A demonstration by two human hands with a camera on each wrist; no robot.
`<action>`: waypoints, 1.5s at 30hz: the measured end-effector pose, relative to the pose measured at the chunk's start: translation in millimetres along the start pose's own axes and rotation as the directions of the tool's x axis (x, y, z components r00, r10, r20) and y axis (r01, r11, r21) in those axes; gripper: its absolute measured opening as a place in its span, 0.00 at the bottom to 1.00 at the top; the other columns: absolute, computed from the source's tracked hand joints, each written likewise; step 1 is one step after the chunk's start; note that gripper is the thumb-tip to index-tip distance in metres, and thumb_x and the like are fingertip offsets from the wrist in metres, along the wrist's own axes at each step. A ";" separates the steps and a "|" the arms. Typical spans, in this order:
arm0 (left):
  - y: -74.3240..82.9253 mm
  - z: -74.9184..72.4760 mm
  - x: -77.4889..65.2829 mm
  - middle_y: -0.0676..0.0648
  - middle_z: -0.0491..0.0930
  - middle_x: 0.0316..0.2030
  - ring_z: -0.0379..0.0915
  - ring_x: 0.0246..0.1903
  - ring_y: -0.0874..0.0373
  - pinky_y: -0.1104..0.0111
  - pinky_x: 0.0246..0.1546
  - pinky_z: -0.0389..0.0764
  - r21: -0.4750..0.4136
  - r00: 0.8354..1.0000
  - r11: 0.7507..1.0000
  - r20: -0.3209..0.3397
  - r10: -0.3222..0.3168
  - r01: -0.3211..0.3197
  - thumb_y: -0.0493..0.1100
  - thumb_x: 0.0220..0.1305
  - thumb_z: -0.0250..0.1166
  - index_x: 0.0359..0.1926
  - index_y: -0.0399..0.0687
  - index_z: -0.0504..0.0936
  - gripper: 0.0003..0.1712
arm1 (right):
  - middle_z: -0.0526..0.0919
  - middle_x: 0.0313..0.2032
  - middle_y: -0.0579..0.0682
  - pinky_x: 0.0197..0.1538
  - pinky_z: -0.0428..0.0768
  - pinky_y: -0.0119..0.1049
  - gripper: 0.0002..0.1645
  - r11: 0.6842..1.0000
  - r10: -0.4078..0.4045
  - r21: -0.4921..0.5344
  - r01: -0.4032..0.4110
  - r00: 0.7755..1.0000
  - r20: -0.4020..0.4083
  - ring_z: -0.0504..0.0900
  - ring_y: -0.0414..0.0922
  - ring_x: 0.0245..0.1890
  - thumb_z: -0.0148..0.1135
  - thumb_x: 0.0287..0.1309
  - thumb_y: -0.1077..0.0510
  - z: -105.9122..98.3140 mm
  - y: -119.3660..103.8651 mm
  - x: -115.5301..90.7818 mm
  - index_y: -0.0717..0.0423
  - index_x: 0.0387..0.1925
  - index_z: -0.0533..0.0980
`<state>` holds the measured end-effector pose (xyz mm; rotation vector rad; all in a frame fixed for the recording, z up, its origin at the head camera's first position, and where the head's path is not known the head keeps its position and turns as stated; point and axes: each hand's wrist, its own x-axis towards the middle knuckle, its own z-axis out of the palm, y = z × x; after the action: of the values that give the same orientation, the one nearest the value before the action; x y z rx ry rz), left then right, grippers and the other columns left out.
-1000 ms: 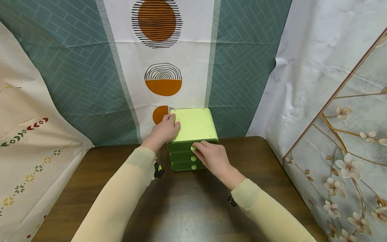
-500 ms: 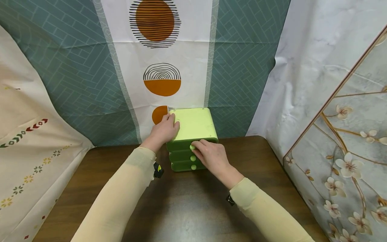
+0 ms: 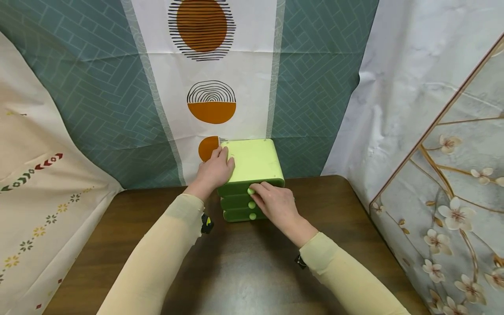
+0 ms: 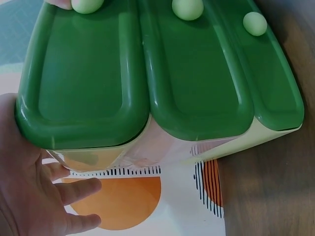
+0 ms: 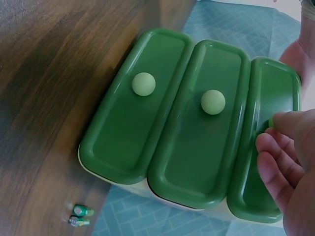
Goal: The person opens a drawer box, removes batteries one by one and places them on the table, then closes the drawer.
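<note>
A small three-drawer cabinet (image 3: pixel 255 159), with a pale green top and dark green drawer fronts, stands against the back cloth. My left hand (image 3: pixel 214 169) rests at the cabinet's upper left edge; the left wrist view shows its fingers spread and fairly straight along the side. With thumb and fingers, my right hand (image 3: pixel 277 203) pinches the round knob (image 3: pixel 250 191) of the top drawer, covering part of that front. Below it, the middle drawer knob (image 5: pixel 213 102) and the bottom drawer knob (image 5: pixel 143 84) are untouched. All three drawer fronts look closed.
The cabinet stands near the back of a dark brown wooden table (image 3: pixel 236 271). Two small green cylinders (image 5: pixel 81 215), perhaps batteries, lie beside it in the right wrist view. Patterned cloths hang at the back (image 3: pixel 252 96), left (image 3: pixel 43 183) and right (image 3: pixel 425 175).
</note>
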<state>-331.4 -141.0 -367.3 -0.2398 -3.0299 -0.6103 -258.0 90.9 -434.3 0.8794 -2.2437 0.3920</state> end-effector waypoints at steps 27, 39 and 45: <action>-0.8 -2.9 -2.3 0.38 0.44 0.88 0.57 0.81 0.33 0.30 0.77 0.54 -0.011 1.000 1.000 0.003 0.004 -0.004 0.60 0.89 0.35 0.91 0.45 0.48 0.41 | 0.89 0.37 0.41 0.23 0.78 0.37 0.14 0.999 0.018 0.030 -0.018 1.000 0.016 0.86 0.38 0.25 0.84 0.62 0.53 1.9 -3.2 -29.2 0.48 0.46 0.88; -0.1 -1.9 -0.1 0.38 0.44 0.88 0.58 0.81 0.34 0.31 0.77 0.55 -0.004 1.000 1.000 0.002 -0.001 0.001 0.61 0.89 0.34 0.91 0.45 0.48 0.41 | 0.88 0.35 0.41 0.24 0.78 0.37 0.11 0.998 0.042 0.033 -0.045 0.996 0.082 0.84 0.38 0.24 0.82 0.65 0.51 9.3 -4.6 -36.9 0.47 0.45 0.88; 0.6 -4.7 -0.3 0.37 0.45 0.88 0.59 0.80 0.33 0.31 0.77 0.56 -0.008 1.000 1.000 -0.003 0.004 -0.004 0.59 0.89 0.35 0.90 0.43 0.49 0.41 | 0.89 0.35 0.42 0.24 0.79 0.38 0.12 0.998 0.048 0.038 -0.050 0.998 0.048 0.85 0.39 0.24 0.81 0.66 0.51 7.8 -4.8 -29.3 0.48 0.46 0.89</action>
<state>-331.0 -142.3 -362.7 -0.2444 -3.0242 -0.6217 -242.8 97.7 -460.2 0.8638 -2.3116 0.4431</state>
